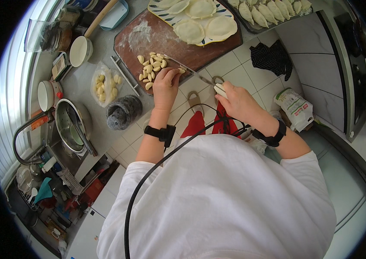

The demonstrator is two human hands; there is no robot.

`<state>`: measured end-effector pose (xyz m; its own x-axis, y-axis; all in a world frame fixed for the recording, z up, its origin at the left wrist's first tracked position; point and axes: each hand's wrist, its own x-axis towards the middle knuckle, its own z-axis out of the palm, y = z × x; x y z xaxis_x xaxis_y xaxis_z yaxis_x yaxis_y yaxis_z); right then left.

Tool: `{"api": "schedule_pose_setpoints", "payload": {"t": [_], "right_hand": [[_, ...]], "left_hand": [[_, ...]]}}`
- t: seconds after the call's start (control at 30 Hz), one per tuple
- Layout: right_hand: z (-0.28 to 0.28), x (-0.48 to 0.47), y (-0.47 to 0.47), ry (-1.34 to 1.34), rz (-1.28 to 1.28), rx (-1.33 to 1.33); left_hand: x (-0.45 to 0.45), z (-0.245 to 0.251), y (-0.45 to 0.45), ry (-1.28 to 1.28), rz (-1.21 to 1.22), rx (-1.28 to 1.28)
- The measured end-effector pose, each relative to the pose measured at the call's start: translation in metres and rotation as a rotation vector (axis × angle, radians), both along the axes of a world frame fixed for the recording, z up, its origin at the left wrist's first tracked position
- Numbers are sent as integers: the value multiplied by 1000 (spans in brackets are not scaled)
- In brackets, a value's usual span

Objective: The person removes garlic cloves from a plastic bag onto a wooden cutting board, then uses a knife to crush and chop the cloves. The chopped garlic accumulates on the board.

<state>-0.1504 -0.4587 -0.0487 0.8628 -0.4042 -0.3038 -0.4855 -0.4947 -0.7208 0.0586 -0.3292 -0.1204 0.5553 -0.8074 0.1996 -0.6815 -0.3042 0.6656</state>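
My right hand (243,102) grips the pale handle of a kitchen knife (197,75). Its blade reaches left across the near edge of a brown cutting board (128,60), seen nearly edge-on. The fingers of my left hand (166,89) pinch a garlic clove (181,70) right beside the blade; whether the edge touches it I cannot tell. Left of the blade, several peeled garlic cloves (149,68) lie in a loose pile on the board. White flour (141,30) is smeared farther back. A patterned platter (206,41) on the board's far right bears several round filled dough pieces (189,31).
A plastic bag of garlic cloves (105,85) and a grey stone mortar (124,111) stand left of the board. A dark tray (254,29) of dumplings is at the far right. Leftward are a white bowl (81,51) and a steel basin (85,119) by the sink.
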Motion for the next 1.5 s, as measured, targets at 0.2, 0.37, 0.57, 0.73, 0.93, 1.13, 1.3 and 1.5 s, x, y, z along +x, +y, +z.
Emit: {"api": "schedule_pose_setpoints", "payload": {"t": [0.2, 0.37, 0.57, 0.73, 0.93, 1.13, 1.3, 1.5], "right_hand": [[-3, 3, 1, -38, -1, 14], [-11, 8, -2, -33, -5, 58], [-13, 16, -1, -32, -21, 48], [-5, 11, -2, -84, -127, 86], [-6, 11, -2, -122, -136, 75], [-8, 11, 3, -72, -109, 72], [-6, 11, 6, -84, -94, 65], [-6, 13, 7, -53, -73, 63]], "left_hand": [[3, 0, 0, -2, -25, 16], [4, 0, -2, -10, -35, 10], [2, 2, -3, 3, -20, 20], [-4, 4, -4, 30, 41, 73], [-4, -1, -13, -118, 134, -25], [-7, -7, -7, -200, 29, -101], [-7, -8, -5, -142, 56, -77], [-5, -6, -6, -152, 27, -64]]}}
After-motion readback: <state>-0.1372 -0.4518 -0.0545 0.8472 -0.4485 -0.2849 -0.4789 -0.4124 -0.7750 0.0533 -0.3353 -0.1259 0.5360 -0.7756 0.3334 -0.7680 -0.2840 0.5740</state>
